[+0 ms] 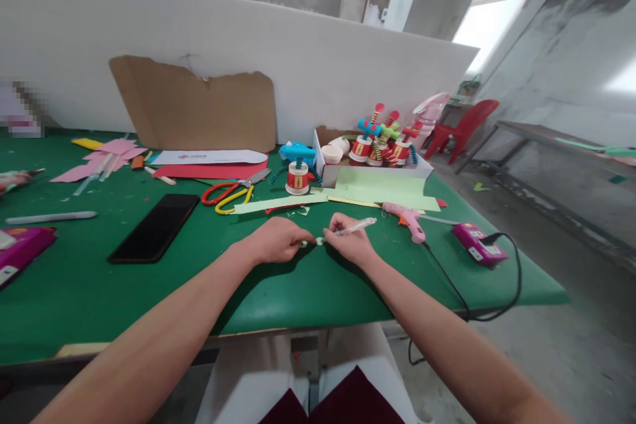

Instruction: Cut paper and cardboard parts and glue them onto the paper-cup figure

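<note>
Both my hands work close together over the green table, near its front edge. My left hand (279,240) is curled, its index finger stretched to a tiny pale paper disc (320,241) and holding it down on the table. Another small pale piece (303,244) shows under that finger. My right hand (352,243) is closed round a clear-barrelled pen (358,226), whose tip is at the disc, partly hidden by my fingers. Just beyond lie a pale green paper strip (278,203) and a pink glue gun (408,217).
Scissors (233,192) and a black phone (155,228) lie to the left. Behind stand a red paper-cup figure (298,177) and a white box (320,158) of similar figures. A purple power strip (479,243) with a cable sits right. Another person's hand (14,180) is far left.
</note>
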`<action>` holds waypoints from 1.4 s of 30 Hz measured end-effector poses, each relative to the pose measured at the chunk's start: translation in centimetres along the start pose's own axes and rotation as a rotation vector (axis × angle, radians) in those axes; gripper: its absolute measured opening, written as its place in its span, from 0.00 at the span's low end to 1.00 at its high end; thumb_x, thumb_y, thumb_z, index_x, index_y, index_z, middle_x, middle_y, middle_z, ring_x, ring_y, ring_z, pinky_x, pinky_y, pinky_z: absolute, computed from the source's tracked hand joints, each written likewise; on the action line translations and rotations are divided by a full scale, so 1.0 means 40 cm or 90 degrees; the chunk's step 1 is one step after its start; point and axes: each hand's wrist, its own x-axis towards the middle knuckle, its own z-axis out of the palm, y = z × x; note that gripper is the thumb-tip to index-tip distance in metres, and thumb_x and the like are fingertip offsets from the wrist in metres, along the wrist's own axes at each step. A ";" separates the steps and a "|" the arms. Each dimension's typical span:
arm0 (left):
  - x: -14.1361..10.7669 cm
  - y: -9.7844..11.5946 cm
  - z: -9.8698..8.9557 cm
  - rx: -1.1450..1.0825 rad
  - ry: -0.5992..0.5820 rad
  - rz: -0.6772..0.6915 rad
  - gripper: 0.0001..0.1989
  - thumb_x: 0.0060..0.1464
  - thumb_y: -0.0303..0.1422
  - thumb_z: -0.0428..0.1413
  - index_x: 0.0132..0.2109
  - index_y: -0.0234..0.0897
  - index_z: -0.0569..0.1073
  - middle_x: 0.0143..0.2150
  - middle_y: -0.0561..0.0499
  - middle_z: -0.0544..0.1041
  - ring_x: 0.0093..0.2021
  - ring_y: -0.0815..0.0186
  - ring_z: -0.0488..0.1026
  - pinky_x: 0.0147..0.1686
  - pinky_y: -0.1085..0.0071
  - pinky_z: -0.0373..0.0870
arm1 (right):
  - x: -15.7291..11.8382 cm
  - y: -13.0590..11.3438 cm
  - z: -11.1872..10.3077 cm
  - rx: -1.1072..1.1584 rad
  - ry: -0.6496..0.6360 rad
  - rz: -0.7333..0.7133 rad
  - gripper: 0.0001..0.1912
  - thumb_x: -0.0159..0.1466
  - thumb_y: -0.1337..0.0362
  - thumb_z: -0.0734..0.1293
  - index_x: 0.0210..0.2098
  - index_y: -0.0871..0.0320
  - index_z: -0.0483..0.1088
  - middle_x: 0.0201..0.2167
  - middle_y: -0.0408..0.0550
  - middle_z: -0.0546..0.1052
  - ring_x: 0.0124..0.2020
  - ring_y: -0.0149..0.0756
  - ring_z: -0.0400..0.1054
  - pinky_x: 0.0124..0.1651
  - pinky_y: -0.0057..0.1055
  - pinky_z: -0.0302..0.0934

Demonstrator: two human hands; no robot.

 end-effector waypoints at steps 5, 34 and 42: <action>0.002 -0.004 0.003 -0.002 0.000 0.002 0.21 0.50 0.24 0.50 0.47 0.48 0.76 0.34 0.52 0.80 0.35 0.64 0.76 0.34 0.73 0.65 | 0.002 0.004 0.003 0.002 0.004 -0.019 0.10 0.50 0.63 0.63 0.17 0.55 0.56 0.14 0.36 0.61 0.18 0.27 0.52 0.22 0.25 0.48; 0.001 -0.010 0.003 -0.014 0.007 0.016 0.21 0.49 0.24 0.49 0.47 0.48 0.76 0.35 0.53 0.81 0.34 0.66 0.75 0.33 0.74 0.65 | 0.005 0.014 0.000 -0.023 -0.014 -0.051 0.10 0.52 0.63 0.63 0.18 0.55 0.57 0.16 0.37 0.61 0.19 0.27 0.53 0.23 0.26 0.48; 0.002 -0.009 0.001 -0.012 -0.005 0.015 0.21 0.51 0.25 0.49 0.48 0.48 0.76 0.35 0.52 0.81 0.34 0.64 0.75 0.34 0.73 0.65 | 0.004 0.014 0.000 -0.020 -0.014 -0.047 0.10 0.52 0.63 0.63 0.18 0.55 0.57 0.16 0.37 0.61 0.19 0.27 0.53 0.23 0.26 0.48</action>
